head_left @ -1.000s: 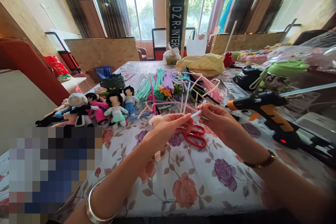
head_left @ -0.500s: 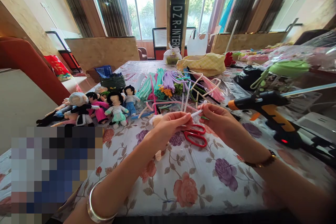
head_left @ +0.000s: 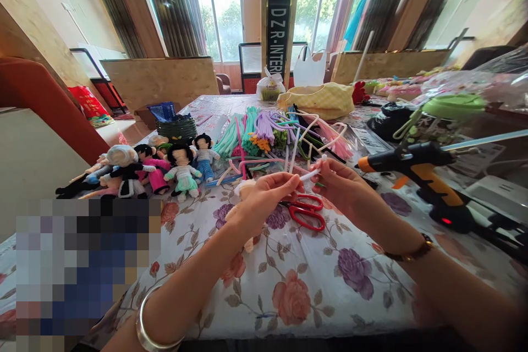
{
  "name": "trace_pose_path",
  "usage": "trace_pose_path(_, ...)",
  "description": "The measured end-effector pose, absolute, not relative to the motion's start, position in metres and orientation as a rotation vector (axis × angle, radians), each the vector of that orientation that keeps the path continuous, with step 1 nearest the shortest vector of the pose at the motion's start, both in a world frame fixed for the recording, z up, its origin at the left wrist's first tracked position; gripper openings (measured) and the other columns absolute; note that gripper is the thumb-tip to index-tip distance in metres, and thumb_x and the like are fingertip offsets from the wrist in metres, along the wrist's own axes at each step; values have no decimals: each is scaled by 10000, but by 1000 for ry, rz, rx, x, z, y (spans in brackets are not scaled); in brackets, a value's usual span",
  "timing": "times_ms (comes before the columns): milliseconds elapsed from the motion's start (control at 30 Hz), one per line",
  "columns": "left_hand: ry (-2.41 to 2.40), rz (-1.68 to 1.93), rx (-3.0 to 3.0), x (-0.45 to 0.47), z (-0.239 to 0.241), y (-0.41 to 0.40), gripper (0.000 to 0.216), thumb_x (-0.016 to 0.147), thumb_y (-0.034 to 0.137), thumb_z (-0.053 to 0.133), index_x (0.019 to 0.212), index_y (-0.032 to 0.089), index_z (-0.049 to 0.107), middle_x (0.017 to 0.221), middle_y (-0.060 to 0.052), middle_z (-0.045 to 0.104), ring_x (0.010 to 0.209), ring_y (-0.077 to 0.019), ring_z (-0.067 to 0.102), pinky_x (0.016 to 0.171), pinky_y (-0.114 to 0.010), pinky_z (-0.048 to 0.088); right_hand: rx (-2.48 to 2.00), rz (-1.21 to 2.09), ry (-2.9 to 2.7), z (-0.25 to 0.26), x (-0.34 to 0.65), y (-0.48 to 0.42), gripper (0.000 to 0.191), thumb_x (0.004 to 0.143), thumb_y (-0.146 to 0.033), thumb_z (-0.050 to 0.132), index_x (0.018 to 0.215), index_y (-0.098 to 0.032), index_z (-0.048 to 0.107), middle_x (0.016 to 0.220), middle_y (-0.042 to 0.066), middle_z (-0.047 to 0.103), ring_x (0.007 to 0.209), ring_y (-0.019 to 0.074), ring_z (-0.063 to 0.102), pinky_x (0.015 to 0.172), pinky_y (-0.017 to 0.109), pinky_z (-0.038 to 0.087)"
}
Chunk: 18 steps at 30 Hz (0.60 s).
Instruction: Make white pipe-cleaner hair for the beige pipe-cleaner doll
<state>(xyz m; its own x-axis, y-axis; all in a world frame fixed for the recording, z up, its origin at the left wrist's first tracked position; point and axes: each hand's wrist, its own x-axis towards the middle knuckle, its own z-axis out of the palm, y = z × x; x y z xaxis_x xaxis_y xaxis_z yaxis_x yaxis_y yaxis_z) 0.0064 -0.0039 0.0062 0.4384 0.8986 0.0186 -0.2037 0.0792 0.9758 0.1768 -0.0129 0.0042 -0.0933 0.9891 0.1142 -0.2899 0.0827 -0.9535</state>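
Note:
Over the flowered tablecloth both my hands meet on a thin white pipe cleaner. My left hand pinches its near end with closed fingers. My right hand grips the other end, fingers curled round it. Red-handled scissors lie on the table just below my hands. A small cream-coloured piece rests under my left wrist.
A pile of coloured pipe cleaners lies behind my hands. Several small dolls lie in a row at the left. An orange and black glue gun stands at the right. A yellow bag and a green-lidded jar sit further back.
My hands have risen slightly and shifted a little, still holding the white pipe cleaner between them. Nothing else has moved.

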Motion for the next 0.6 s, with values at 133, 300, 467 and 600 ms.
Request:
trace_pose_path(133,732,928,1240,8,4,-3,306,726,436,676,722,137,613,724,1,591,652,-75,510,691,-231,403,-836,1378,-1083,5,176,-13,247,666,-462,750,748,-256,640,787,-31,601,694,92,542,652,223,467)
trace_pose_path(300,758,916,1254,9,3,-4,307,721,436,673,737,139,597,701,6,583,654,-83,509,681,-234,394,-841,1392,-1085,6,174,-14,256,656,-466,756,727,-250,638,775,-26,594,692,96,540,653,229,480)
trace_pose_path(467,788,1004,1345,8,7,-5,282,732,417,658,737,143,590,696,14,565,658,-81,481,663,-228,374,-843,1368,-1108,5,175,-12,218,729,-461,695,780,-257,639,803,-28,602,687,90,544,657,234,471)
trace_pose_path(600,795,1025,1446,7,5,-3,266,748,410,642,752,148,601,718,12,564,673,-85,479,660,-226,369,-836,1339,-1117,4,176,-10,205,776,-463,643,753,-261,620,856,-28,616,694,92,548,652,241,464)
